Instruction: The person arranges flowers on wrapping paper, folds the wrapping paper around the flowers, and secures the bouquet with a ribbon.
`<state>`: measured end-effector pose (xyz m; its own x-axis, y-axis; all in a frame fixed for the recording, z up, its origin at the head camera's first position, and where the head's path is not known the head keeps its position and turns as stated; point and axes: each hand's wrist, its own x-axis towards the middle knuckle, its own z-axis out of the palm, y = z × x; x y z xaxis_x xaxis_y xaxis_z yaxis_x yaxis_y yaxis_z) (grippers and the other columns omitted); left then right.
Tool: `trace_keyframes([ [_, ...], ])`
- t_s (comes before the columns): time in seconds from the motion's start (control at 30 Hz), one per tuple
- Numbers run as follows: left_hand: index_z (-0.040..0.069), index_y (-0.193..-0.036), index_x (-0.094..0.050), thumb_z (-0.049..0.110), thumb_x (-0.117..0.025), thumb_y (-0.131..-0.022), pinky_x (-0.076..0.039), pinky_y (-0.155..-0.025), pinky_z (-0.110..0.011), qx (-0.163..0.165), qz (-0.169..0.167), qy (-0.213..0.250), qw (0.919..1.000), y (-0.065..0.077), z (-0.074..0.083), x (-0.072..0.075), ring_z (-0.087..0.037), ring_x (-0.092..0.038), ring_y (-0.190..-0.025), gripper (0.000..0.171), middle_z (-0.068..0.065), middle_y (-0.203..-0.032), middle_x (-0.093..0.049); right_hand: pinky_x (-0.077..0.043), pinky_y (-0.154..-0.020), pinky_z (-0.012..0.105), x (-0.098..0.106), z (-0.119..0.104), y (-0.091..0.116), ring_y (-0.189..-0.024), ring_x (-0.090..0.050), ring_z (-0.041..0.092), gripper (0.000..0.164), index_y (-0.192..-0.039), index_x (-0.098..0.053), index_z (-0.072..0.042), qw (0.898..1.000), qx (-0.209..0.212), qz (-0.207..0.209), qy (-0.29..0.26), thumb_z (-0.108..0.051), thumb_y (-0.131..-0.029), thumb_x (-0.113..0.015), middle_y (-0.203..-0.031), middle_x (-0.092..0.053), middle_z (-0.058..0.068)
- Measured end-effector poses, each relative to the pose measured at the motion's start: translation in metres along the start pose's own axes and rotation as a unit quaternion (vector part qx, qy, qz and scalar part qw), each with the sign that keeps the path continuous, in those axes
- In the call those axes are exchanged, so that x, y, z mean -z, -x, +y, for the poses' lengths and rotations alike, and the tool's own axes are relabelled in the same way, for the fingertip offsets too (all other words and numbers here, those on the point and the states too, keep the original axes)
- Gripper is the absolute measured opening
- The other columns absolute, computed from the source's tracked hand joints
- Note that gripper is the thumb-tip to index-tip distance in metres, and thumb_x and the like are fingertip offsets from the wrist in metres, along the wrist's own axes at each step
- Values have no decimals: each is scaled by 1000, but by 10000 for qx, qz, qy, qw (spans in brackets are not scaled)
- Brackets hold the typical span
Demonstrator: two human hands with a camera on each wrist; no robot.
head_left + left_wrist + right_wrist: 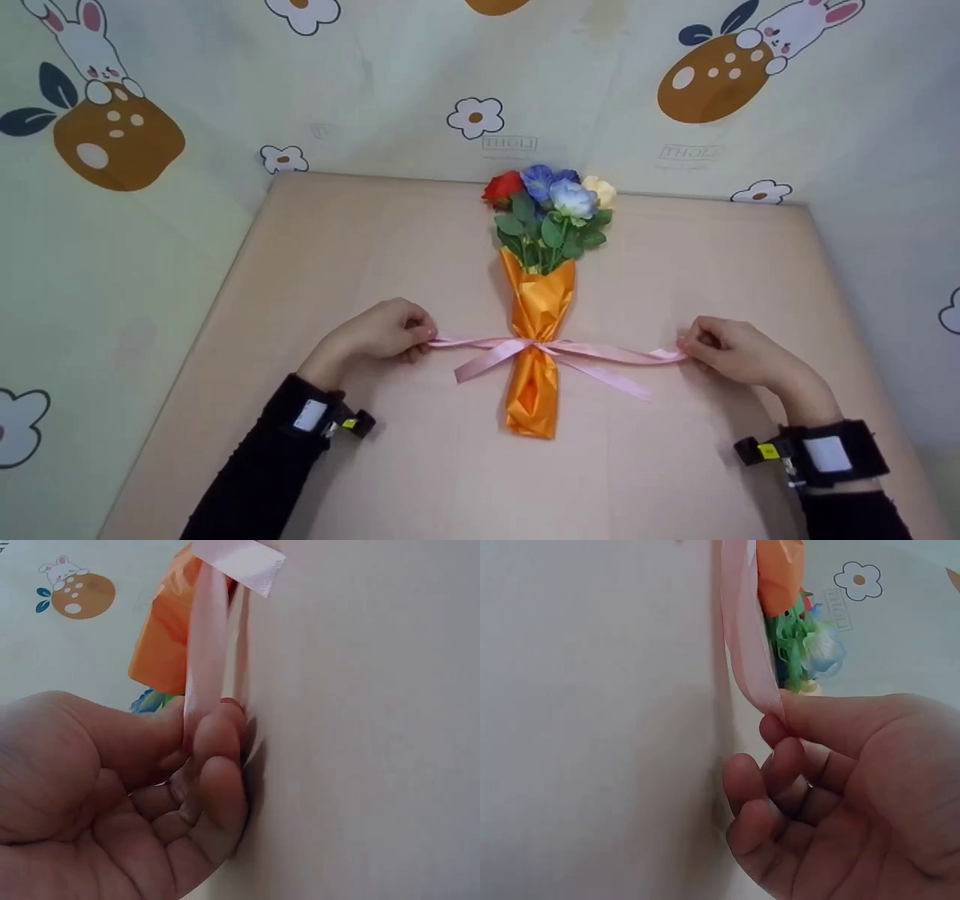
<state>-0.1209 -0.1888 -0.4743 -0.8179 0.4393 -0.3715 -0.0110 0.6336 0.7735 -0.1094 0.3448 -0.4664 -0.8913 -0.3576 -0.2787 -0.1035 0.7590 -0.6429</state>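
A bouquet lies on the table with red, blue and cream flowers [573, 199] at its far end. Orange wrapping paper [541, 300] surrounds the stems and is cinched at the middle by a pink ribbon [615, 352] tied in a bow. My left hand [386, 330] pinches the ribbon's left loop between thumb and fingers, drawn out sideways. On the other side, my right hand [731, 351] pinches the right loop. Two loose ribbon tails angle down from the knot. In the right wrist view, the ribbon [742, 637] runs from the thumb and fingertip up to the wrapping.
The pale table [420, 480] stretches around the bouquet on all sides. Behind it and to the left stands a backdrop [390, 90] printed with rabbits, orange fruits and white flowers. The flower heads reach close to the table's far edge.
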Motion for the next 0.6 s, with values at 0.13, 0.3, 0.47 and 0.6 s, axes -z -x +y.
trace_keyframes([
  [0.13, 8, -110, -72, 25, -62, -105, -55, -72, -34, -209, 412, -520, 9976, -2, 12, 5, -21, -66, -80, 20, -8, -92, -73, -46, -62, 25, 8, -11, -1, -78, -55, 21, 29, -108, -65, -7, 9980, 368, 385, 333, -33, -98, -74, -87, -61, 4],
  [0.3, 6, -128, -67, 35, -62, -105, -58, -84, -39, -540, 1134, -1054, 9865, -7, 25, 12, -22, -66, -97, 38, -9, -117, -70, -54, -81, 43, 21, -28, -8, -106, -59, 34, 57, -131, -56, 4, 9905, 784, 742, 852, -40, -99, -72, -117, -64, 18],
  [0.47, 9, -144, -57, 45, -62, -103, -54, -101, -50, -970, 1448, -1158, 9779, -9, 34, 15, -32, -61, -126, 54, -15, -142, -61, -33, -102, 63, 20, -33, -12, -137, -40, 41, 89, -150, -48, -8, 9654, 1736, 1093, 1611, -52, -83, -85, -151, -46, 20],
  [0.6, 16, -155, -48, 52, -62, -101, -41, -115, -54, -1248, 1661, -1877, 9600, -9, 31, 18, -33, -47, -143, 66, -10, -157, -49, -24, -100, 69, 13, -34, -13, -148, -26, 44, 110, -160, -39, -20, 9364, 2300, 1243, 2343, -67, -71, -84, -164, -31, 17],
])
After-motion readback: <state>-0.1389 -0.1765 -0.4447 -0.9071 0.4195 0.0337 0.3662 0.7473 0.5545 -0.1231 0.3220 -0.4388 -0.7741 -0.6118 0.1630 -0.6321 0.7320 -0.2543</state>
